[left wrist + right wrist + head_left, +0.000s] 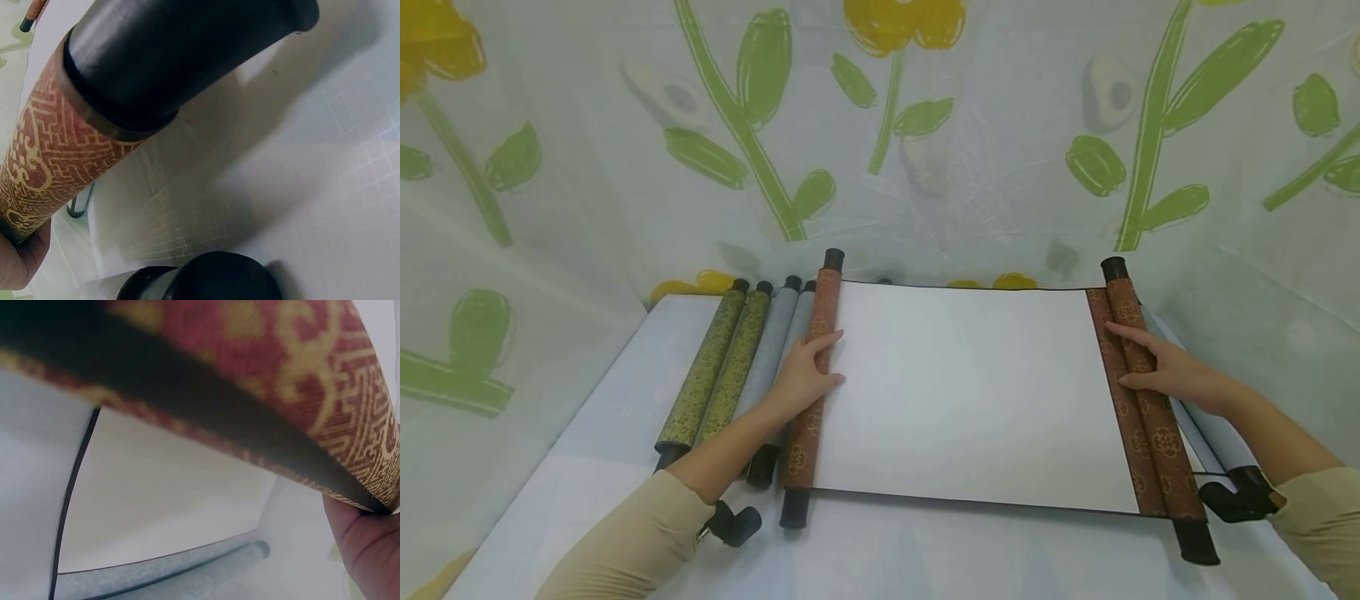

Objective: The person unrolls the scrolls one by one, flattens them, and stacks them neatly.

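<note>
A partly unrolled hanging scroll with a blank white sheet (962, 392) spans the middle of the head view. Its reddish-brown patterned rollers have black ends. My left hand (805, 379) grips the left roller (805, 442), thumb and forefinger reaching over its inner side. At the opposite side, my right hand (1176, 375) holds the right roller (1161, 433), beside a strip of the same patterned cloth. In the left wrist view, the roller's black end knob (187, 56) casts a shadow on the white surface below. The right wrist view shows the roller's underside and my right thumb (369, 550).
Left of the scroll, two green-yellow patterned rolls (700, 375) and grey-blue rolls (767, 358) lie on the white table (925, 558). A pale blue roll (1221, 437) lies beneath my right forearm. A flower-printed curtain (1000, 167) hangs behind the table.
</note>
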`<act>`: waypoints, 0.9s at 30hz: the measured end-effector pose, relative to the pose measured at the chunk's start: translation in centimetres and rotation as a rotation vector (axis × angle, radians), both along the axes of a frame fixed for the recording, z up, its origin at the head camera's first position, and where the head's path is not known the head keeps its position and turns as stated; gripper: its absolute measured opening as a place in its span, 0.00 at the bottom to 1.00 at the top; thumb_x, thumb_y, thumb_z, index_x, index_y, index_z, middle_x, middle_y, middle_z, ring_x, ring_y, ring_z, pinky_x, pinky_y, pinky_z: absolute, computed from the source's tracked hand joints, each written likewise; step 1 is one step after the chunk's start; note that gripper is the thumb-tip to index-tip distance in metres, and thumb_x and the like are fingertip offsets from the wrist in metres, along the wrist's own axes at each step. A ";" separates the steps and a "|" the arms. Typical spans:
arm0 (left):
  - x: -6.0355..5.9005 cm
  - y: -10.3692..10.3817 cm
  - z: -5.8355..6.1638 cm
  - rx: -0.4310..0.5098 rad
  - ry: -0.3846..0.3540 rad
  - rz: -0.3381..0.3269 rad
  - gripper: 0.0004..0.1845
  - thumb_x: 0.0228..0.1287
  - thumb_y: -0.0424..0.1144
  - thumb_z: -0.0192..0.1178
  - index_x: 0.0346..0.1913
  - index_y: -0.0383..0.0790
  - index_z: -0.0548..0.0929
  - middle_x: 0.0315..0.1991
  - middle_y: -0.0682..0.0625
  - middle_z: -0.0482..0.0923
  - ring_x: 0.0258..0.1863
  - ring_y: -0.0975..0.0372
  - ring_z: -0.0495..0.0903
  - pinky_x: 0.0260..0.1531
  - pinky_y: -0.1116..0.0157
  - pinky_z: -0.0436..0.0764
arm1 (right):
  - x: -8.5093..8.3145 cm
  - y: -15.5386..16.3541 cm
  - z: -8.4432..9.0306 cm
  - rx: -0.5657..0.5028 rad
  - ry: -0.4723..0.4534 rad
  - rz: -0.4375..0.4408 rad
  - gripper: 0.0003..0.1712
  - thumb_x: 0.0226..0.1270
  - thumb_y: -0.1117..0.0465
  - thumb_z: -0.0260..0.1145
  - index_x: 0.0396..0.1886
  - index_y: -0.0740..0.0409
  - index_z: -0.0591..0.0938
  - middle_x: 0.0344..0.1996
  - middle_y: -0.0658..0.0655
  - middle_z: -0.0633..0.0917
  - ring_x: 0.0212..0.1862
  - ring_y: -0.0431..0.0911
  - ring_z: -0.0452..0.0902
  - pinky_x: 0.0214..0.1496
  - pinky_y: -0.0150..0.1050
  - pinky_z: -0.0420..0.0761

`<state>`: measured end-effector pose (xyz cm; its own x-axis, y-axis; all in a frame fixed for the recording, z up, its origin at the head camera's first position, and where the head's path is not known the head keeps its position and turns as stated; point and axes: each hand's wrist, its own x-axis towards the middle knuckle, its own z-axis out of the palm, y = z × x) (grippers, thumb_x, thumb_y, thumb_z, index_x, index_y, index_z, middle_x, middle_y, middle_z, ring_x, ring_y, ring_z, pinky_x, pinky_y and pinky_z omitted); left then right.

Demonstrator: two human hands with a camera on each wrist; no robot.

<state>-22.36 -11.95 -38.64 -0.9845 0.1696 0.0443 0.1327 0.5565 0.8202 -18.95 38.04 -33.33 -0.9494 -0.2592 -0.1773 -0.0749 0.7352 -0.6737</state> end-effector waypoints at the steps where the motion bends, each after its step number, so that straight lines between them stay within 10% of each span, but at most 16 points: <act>1: 0.0 -0.1 0.0 -0.004 0.005 -0.004 0.35 0.53 0.28 0.64 0.67 0.41 0.69 0.59 0.31 0.62 0.57 0.43 0.67 0.52 0.45 0.72 | 0.0 0.0 0.0 0.000 -0.001 0.000 0.51 0.62 0.64 0.64 0.75 0.58 0.42 0.70 0.78 0.40 0.68 0.77 0.31 0.55 0.78 0.48; 16: -0.1 -0.9 -0.2 -0.016 0.026 -0.069 0.29 0.65 0.30 0.47 0.70 0.35 0.62 0.65 0.23 0.46 0.63 0.37 0.57 0.59 0.41 0.63 | 0.1 1.2 -0.4 0.019 0.001 -0.018 0.52 0.62 0.62 0.65 0.75 0.55 0.42 0.70 0.78 0.40 0.68 0.77 0.31 0.54 0.78 0.48; 27: -0.3 -0.9 0.0 -0.011 -0.031 -0.037 0.42 0.52 0.34 0.70 0.70 0.43 0.63 0.66 0.29 0.52 0.66 0.38 0.57 0.60 0.41 0.64 | 0.3 1.6 -0.4 0.038 0.000 -0.026 0.52 0.62 0.63 0.65 0.75 0.56 0.42 0.70 0.78 0.41 0.67 0.78 0.32 0.54 0.78 0.49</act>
<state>-22.71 -12.88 -38.66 -0.9784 0.2066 0.0117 0.1282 0.5607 0.8180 -18.67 39.62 -33.70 -0.9558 -0.2271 -0.1866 -0.0551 0.7620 -0.6452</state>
